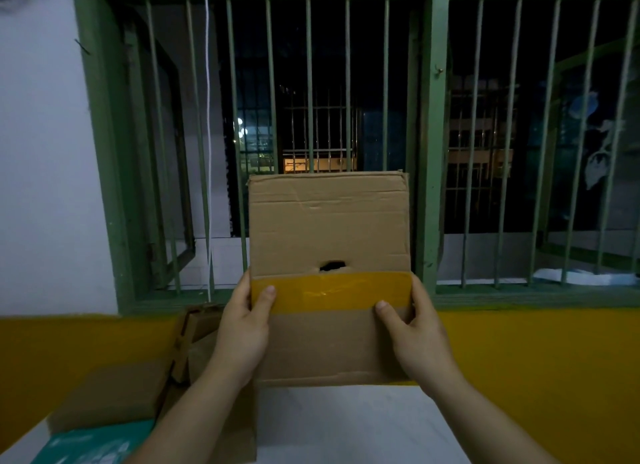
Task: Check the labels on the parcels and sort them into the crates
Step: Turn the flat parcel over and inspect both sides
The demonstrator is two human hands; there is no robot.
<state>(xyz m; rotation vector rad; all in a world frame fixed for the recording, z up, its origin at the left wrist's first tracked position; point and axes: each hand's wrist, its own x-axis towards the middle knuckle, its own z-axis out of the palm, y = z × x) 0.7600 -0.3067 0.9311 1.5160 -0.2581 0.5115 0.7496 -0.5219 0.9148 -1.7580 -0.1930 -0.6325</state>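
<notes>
Flat brown cardboard parcel (pixel 329 255) with a yellow tape band (pixel 329 292) and a small torn hole sits upright at frame centre, raised above the white table (pixel 346 425). Left hand (pixel 242 328) and right hand (pixel 415 335) grasp its lower side edges, thumbs on the front. Open cardboard crate (pixel 114 398) stands at lower left, before a green barred window (pixel 346 82).

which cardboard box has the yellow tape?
The box held up in both hands, in front of the window bars: a yellow tape band crosses its face. The open box at lower left shows none.
</notes>
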